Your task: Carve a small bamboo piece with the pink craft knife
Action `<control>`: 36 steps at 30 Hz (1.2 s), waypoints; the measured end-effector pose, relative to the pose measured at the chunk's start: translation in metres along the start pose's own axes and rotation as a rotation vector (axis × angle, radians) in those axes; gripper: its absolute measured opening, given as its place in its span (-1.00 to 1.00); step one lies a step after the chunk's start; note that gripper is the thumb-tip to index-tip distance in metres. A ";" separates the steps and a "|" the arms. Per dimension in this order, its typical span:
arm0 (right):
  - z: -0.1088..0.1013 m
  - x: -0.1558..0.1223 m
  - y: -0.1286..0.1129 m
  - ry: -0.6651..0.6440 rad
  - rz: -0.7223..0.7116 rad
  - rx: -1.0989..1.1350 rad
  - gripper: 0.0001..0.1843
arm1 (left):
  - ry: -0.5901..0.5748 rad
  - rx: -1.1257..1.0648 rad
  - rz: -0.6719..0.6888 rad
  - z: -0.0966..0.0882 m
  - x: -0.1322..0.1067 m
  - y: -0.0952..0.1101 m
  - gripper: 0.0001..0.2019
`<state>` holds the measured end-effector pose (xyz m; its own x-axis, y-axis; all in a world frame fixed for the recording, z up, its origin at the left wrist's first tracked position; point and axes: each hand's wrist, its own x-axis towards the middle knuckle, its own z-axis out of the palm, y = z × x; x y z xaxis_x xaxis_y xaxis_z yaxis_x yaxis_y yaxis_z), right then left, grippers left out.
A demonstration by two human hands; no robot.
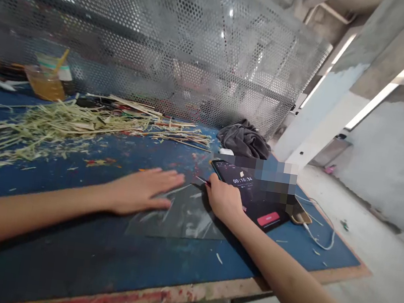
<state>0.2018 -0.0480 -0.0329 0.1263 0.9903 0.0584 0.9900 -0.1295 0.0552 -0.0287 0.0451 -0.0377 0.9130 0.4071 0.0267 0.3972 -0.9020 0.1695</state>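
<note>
My left hand [146, 191] lies flat with its fingers stretched out, at the left edge of a clear, shiny plastic sheet [184, 226] on the blue tabletop [71, 248]. Closed fingers of my right hand [222, 197] grip a thin, dark tool with a slim pointed tip [202, 179], over the sheet's right side. Most of that tool is hidden in the hand, so its exact kind does not show. Just right of this hand lies a tablet [252, 193] with a running timer on its screen.
Pale split straw [74, 121] is heaped at the back left, near a plastic cup [46, 83] of amber liquid. A dark grey cloth [245, 138] and a small white case [226, 151] sit behind the tablet. At right, a white cable [319, 244] plugs into a phone [301, 215].
</note>
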 end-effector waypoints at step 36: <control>-0.001 0.009 0.006 0.044 -0.059 0.165 -0.63 | 0.038 0.130 -0.021 -0.006 0.051 0.001 -0.43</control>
<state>0.2092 -0.0401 -0.0311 0.0684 0.9922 0.1039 0.9929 -0.0575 -0.1046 0.0173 0.0658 -0.0305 0.9011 0.4293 0.0620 0.4274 -0.9031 0.0412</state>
